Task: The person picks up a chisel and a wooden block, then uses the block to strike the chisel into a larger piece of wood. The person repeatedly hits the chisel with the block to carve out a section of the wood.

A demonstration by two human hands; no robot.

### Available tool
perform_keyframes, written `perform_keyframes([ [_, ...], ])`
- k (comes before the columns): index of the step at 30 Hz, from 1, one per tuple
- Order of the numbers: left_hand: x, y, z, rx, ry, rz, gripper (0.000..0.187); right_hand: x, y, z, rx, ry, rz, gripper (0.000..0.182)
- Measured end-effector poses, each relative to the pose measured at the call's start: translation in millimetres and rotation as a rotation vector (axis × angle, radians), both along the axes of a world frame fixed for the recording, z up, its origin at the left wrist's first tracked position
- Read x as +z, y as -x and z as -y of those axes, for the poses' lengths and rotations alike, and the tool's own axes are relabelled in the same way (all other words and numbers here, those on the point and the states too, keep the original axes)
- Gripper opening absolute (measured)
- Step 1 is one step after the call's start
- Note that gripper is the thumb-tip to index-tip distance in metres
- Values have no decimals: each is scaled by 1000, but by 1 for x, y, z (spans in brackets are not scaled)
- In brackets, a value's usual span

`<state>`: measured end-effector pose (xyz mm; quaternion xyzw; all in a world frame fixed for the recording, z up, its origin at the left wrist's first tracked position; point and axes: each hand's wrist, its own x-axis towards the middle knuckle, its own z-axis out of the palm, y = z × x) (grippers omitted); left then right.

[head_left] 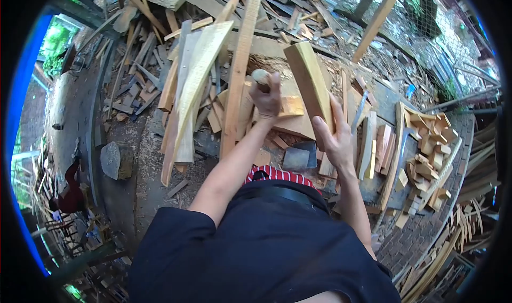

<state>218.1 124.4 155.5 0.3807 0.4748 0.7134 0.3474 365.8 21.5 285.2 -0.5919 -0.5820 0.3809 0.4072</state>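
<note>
In the head view, over the near edge of the broad wooden slab point(300, 127), the right hand point(335, 142) is gripping the lower end of a tilted wooden block point(309, 81) between thumb and fingers. Above the slab's left side, the left hand point(266, 99) is curling closed around a round-ended wooden piece point(261, 77), just beside a long plank point(242, 63).

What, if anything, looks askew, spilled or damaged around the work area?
Mostly untidiness: small pale wooden blocks lie jumbled at odd angles on the right, and flat grey-brown wood scraps are strewn at the upper left. No clear damage shows; the thick yellowish squared timber is tilted, but the right hand holds it.
</note>
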Motion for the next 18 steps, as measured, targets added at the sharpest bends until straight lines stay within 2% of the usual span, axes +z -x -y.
perform_keyframes([
  [2,3,-6,4,44,-107,-164,22,15,1,-3,13,-55,-20,66],
  [3,-1,-8,5,74,-126,-351,20,35,4,-3,35,-140,-35,68],
  [4,14,-13,12,-13,-125,-270,20,51,3,-1,34,-70,-77,68],
  [6,22,-14,18,-74,-207,-335,21,62,3,-7,117,-413,-55,69],
  [7,23,-15,21,-75,-211,-336,21,59,10,-5,81,-390,-147,69],
  [8,23,-17,24,-119,-223,-339,22,38,12,-11,55,-513,-74,70],
  [10,10,-23,22,-221,-315,-296,23,41,10,-10,158,-25,468,72],
  [12,8,-25,27,-238,-192,-304,27,31,6,-13,158,-126,430,73],
  [15,16,-22,24,-180,-283,-370,33,30,8,-9,20,-419,44,73],
  [16,12,-20,25,-186,-274,-372,33,30,10,-7,-2,-471,36,72],
  [18,7,-19,26,-279,-291,-357,31,23,10,-6,67,-233,354,71],
])
